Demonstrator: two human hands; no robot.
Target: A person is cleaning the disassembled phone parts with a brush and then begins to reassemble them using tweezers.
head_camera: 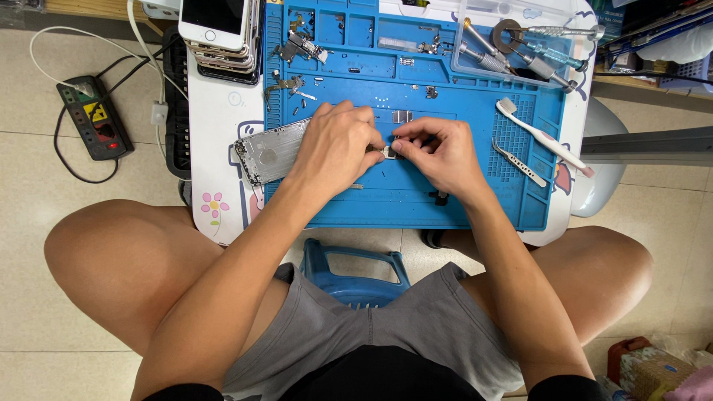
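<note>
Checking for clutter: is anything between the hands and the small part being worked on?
Nothing visible. Fingers of the left hand and right hand already pinch the small metal part over the blue mat.

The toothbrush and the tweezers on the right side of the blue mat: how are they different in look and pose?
The toothbrush is white with a pink end; the tweezers are bare grey metal. The toothbrush is longer and reaches past the edge of the blue mat, while the shorter tweezers lie wholly on it. The toothbrush has a bristle head; the tweezers narrow to a thin tip. Both lie flat, slanted the same way, untouched by the left hand or the right hand.
</note>
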